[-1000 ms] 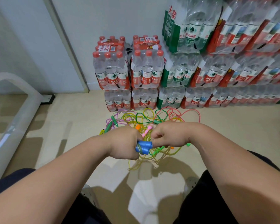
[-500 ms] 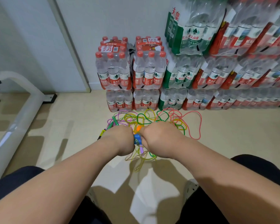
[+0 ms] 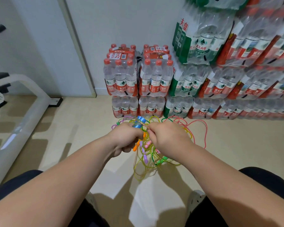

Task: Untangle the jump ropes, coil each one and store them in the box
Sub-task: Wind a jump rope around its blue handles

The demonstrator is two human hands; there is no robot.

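Left grip (image 3: 125, 136), right grip (image 3: 168, 138), forearms (image 3: 72, 174) bare; black trousers (image 3: 18, 181); pale grey shoes (image 3: 195, 198).

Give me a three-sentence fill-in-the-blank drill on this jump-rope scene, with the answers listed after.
1. The left hand grips the ____ handles.
2. The right hand pinches a thin strand of the tangled jump ropes, which hang down to the ____.
3. The bottle packs stacked right behind the tangle have ____ caps.

Missing words: blue; floor; red.
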